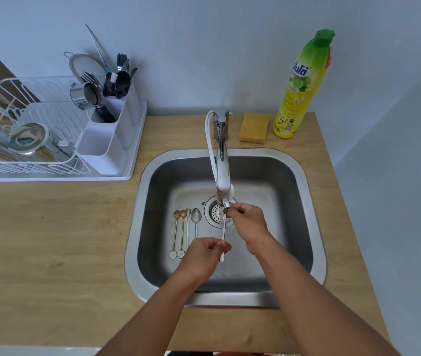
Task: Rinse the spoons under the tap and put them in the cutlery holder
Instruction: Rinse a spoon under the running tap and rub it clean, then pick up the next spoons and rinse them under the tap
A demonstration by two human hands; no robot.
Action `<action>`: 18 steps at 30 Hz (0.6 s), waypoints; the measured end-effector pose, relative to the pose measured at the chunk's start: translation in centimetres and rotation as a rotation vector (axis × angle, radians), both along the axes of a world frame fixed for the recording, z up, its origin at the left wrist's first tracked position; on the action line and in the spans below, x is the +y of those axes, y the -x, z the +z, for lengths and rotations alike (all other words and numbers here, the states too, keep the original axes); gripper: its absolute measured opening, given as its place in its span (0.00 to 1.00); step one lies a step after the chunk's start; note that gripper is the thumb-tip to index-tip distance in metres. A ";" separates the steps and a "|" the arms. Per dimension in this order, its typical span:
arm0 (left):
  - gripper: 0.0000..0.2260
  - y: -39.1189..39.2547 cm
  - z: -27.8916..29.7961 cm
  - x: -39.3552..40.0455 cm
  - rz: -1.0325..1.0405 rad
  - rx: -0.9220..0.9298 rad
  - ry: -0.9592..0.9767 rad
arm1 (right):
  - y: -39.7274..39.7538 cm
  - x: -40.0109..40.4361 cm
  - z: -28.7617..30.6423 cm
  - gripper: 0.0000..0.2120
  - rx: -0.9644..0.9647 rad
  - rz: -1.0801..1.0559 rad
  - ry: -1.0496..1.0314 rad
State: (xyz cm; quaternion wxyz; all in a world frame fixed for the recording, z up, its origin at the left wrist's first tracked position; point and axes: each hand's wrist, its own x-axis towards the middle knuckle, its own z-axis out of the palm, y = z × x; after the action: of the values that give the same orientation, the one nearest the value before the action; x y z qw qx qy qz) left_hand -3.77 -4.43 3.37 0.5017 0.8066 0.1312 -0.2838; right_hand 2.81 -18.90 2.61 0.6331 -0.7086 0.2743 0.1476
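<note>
Both hands' fingers pinch 1 spoon (223,231) under the tap (222,173); 4 spoons (186,227) lie left.

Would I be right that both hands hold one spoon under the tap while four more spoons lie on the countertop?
Not quite: the head view shows the four spoons lying in the sink, left of the drain. Both hands, left and right, do hold one spoon under the tap.

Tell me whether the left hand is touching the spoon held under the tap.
Touching. The head view shows the left hand pinching the handle end of the spoon, whose shaft runs up toward the tap.
</note>
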 end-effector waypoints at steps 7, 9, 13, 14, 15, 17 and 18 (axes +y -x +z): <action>0.08 -0.5 -1.2 3.0 -0.117 0.045 -0.256 | -0.6 -3.5 -1.2 0.09 0.015 0.047 0.174; 0.06 -1.3 -1.4 3.7 -0.050 0.018 -0.324 | -0.3 -4.2 -2.0 0.11 0.045 0.094 0.269; 0.07 -2.6 -2.1 4.5 0.020 0.006 -0.417 | 0.4 -5.0 -3.9 0.10 0.160 0.175 0.353; 0.07 -2.8 -2.4 4.6 0.020 0.012 -0.444 | 0.6 -5.1 -4.3 0.10 0.188 0.185 0.371; 0.08 -2.9 -2.7 4.6 0.018 0.015 -0.478 | 0.8 -5.1 -4.6 0.10 0.208 0.195 0.393; 0.08 -3.3 -3.2 4.5 0.015 0.019 -0.557 | 1.1 -5.1 -5.1 0.10 0.229 0.222 0.435; 0.08 -3.4 -3.5 4.4 0.014 0.021 -0.593 | 1.2 -5.0 -5.3 0.10 0.232 0.236 0.450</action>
State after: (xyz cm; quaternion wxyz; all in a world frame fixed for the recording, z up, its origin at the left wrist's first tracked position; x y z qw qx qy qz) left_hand -0.34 -0.06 -0.12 0.2448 0.9140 0.2191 -0.2379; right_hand 1.65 -23.94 -2.67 0.4025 -0.8370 0.2862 0.2358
